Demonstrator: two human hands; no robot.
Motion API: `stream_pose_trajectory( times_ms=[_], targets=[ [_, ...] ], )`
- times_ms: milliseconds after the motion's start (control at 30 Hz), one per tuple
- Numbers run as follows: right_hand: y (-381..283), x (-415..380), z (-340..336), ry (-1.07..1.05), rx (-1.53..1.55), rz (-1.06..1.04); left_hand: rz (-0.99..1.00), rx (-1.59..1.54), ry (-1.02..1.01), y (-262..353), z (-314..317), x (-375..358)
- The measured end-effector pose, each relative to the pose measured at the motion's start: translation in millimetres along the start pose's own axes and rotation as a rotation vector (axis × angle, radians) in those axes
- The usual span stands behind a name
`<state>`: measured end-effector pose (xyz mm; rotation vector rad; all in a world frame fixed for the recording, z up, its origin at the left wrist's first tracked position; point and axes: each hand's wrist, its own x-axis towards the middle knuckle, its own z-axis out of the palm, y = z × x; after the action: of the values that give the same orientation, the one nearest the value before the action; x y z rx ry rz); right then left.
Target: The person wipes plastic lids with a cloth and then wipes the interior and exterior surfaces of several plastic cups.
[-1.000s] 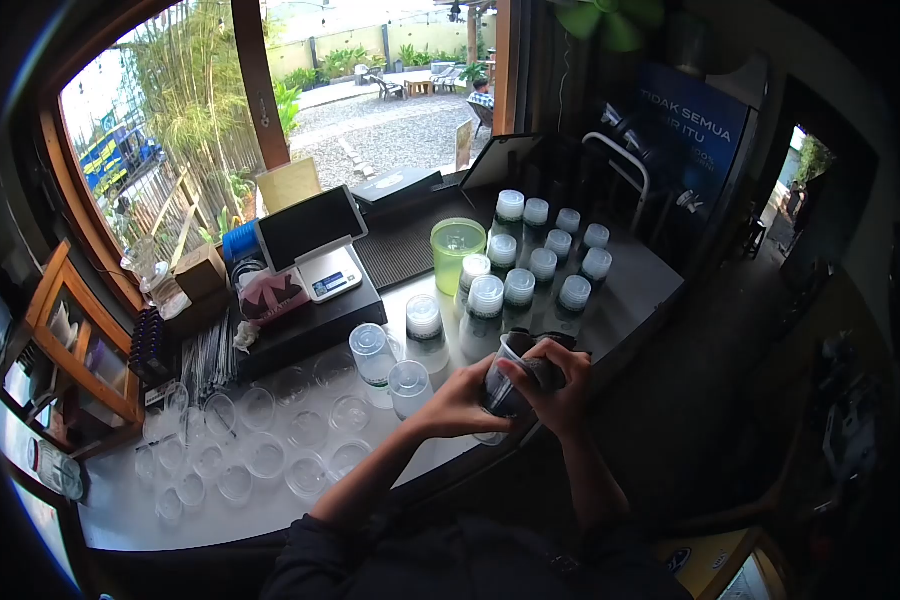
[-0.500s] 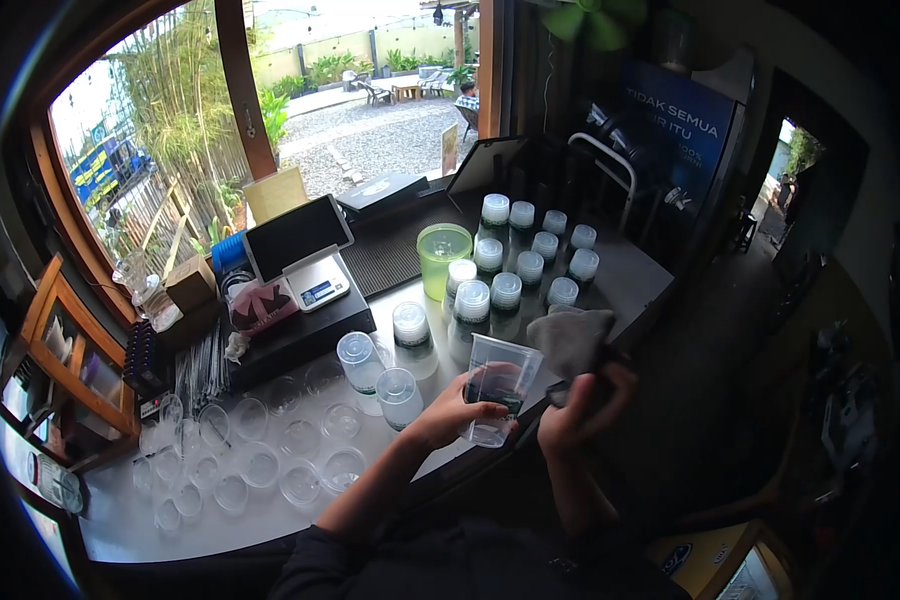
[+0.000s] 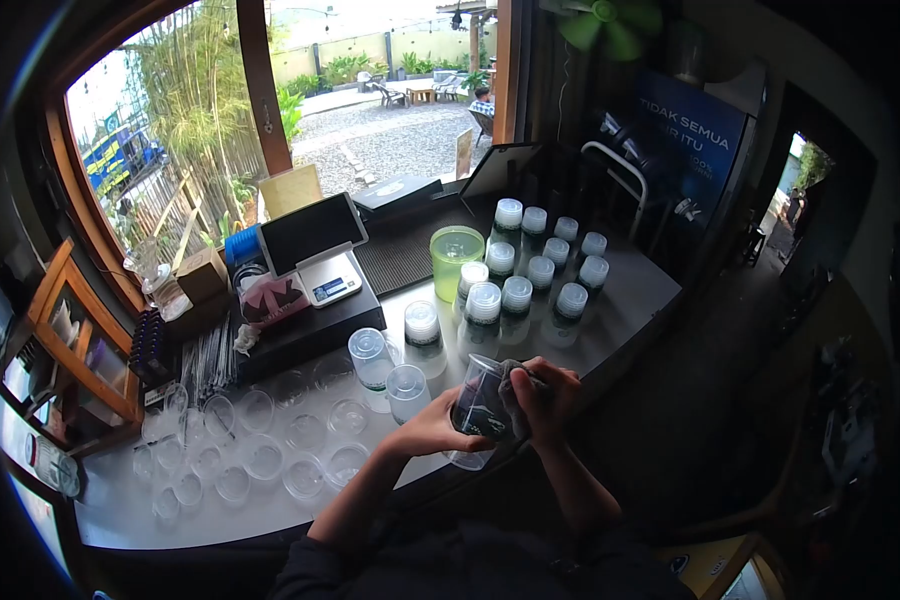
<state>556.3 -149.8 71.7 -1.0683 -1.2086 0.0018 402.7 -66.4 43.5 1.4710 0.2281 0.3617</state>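
A clear plastic cup (image 3: 482,385) with a dark print is gripped by my left hand (image 3: 432,428), its fingers wrapped round the lower part. My right hand (image 3: 545,402) is closed on a grey cloth (image 3: 511,396), which it presses at the cup's rim and right side. Beyond my left hand, upturned plastic cups (image 3: 408,392) stand on the counter (image 3: 260,535). Stacks of such cups (image 3: 483,302) fill the counter's right part, beside a green translucent tub (image 3: 457,262). Clear plastic lids (image 3: 303,475) are spread over the left part.
A tablet register (image 3: 312,235) sits on a black box behind the lids, with a tissue pack (image 3: 272,300) beside it. Wrapped straws (image 3: 208,355) lie to its left. At the far left is a wooden-framed cabinet (image 3: 85,340). A green fan (image 3: 607,22) hangs at upper right.
My right hand has brought the cloth leftward and down from beside the cup onto its rim and side. My left hand still holds the cup, now lower and tilted. The view has shifted slightly.
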Motion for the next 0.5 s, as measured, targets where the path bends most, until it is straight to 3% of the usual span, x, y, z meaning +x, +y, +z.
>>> stream_pose_trajectory(
  times_ms=[133,233,333,433,467,500],
  targets=[
    [4,-7,6,0.164,0.259,0.182,0.041,-0.132,-0.089,-19,-14,-3],
    [17,-16,14,0.166,0.566,0.203,0.040,-0.640,-0.423,-36,-15,-4],
    [15,-5,9,-0.035,0.553,0.150,-0.035,-0.954,-0.645,-42,-13,-1],
    [18,-2,-5,-0.033,0.184,0.166,-0.304,-0.458,-0.047,-11,0,-3],
    [16,-1,-8,-0.048,0.088,0.068,-0.115,0.080,0.107,5,12,-3],
    [11,0,-10,-0.065,-0.007,-0.030,-0.020,0.120,0.129,2,16,0]
  ],
)
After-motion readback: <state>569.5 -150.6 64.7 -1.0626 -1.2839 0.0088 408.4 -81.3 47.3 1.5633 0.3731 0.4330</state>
